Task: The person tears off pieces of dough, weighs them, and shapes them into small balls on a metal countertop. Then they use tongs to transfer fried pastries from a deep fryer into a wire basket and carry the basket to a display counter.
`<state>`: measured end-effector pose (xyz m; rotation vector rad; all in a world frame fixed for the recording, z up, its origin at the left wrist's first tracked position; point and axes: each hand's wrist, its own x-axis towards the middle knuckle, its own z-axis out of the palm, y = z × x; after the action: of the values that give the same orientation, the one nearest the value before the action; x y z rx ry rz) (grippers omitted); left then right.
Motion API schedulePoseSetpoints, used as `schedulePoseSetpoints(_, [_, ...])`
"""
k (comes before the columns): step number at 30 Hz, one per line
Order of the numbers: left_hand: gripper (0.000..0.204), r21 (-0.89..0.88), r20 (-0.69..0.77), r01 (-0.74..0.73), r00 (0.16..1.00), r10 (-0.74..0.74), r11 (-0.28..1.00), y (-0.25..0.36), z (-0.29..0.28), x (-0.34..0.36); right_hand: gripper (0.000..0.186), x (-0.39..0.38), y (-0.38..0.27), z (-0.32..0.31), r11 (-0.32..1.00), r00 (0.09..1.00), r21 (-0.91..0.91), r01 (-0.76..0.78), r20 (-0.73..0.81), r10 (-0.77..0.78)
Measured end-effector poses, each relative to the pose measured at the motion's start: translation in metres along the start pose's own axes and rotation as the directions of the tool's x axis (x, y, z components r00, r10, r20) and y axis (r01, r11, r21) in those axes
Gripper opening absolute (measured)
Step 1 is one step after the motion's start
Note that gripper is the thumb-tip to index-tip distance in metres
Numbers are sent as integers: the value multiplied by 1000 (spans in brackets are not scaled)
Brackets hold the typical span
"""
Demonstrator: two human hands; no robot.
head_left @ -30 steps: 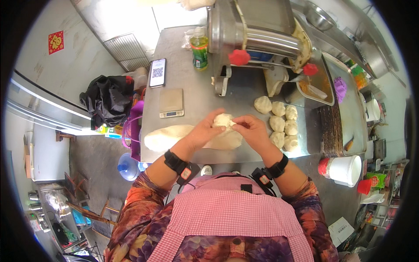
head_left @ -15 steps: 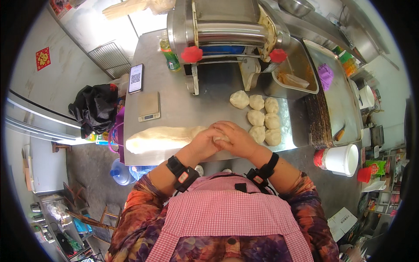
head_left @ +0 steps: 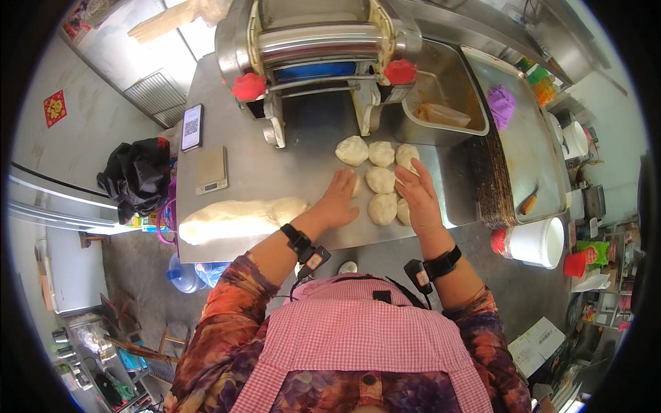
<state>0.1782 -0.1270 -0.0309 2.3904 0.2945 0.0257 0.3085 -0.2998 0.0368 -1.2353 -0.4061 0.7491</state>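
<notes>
My left hand point(head_left: 335, 203) rests with extended fingers against a small dough ball point(head_left: 355, 184) on the steel table, covering part of it. My right hand point(head_left: 421, 199), fingers spread, is over the right side of a cluster of several pale dough balls point(head_left: 381, 179), hiding some of them. A long piece of dough point(head_left: 227, 221) lies to the left along the table's near edge.
A roller machine point(head_left: 317, 38) with red knobs stands at the back. A steel pan point(head_left: 444, 131) and stacked trays point(head_left: 533, 155) are at right. A scale point(head_left: 210, 165) and phone point(head_left: 192, 128) lie left. White bucket point(head_left: 540, 242) is below right.
My hands, earlier pressed together round a piece of dough, have separated and moved up onto the table by the cluster. A dough ball now sits by my left fingers. The view has shifted.
</notes>
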Motion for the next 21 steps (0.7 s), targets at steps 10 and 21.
schedulePoseSetpoints(10, [89, 85, 121, 6, 993, -16, 996, 3, 12, 42, 56, -20, 30, -41, 812, 993, -581, 53, 120, 21])
schedulePoseSetpoints(21, [92, 523, -44, 174, 983, -177, 834, -26, -64, -94, 49, -5, 24, -23, 213, 914, -925, 314, 355, 196])
